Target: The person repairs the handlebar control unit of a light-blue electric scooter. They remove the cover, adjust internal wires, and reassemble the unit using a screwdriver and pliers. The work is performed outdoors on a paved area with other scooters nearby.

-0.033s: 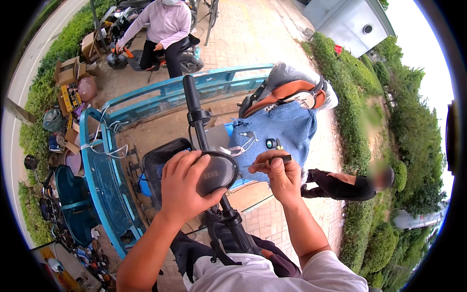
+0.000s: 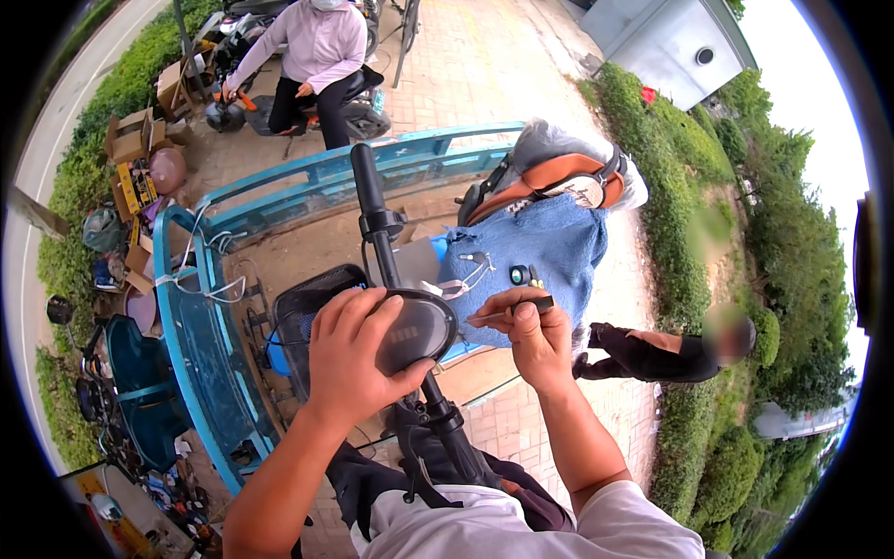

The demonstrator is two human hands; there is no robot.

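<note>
A black handlebar (image 2: 380, 242) crosses in front of me, with a grey oval display unit (image 2: 414, 337) at its middle. My left hand (image 2: 352, 349) is closed over the left side of this display, with the fingers across its top and the thumb at its lower edge. Just right of it, my right hand (image 2: 538, 340) pinches a thin key-like piece with a black head (image 2: 535, 305); its narrow shaft points left toward the display. Behind that hand lies a blue towel (image 2: 549, 233), where a key with a white cord (image 2: 475, 258) and a round turquoise-faced item (image 2: 519, 275) rest.
A blue metal cargo bed (image 2: 219, 373) surrounds the handlebar, and a black basket (image 2: 307, 298) sits inside it. An orange and black saddle (image 2: 568, 177) is beyond the towel. One person (image 2: 317, 56) sits on a scooter ahead; another (image 2: 670, 354) stands at right. Cardboard boxes (image 2: 130, 135) are piled left.
My right hand has shifted very slightly left with the key-like piece. The left hand stays on the display.
</note>
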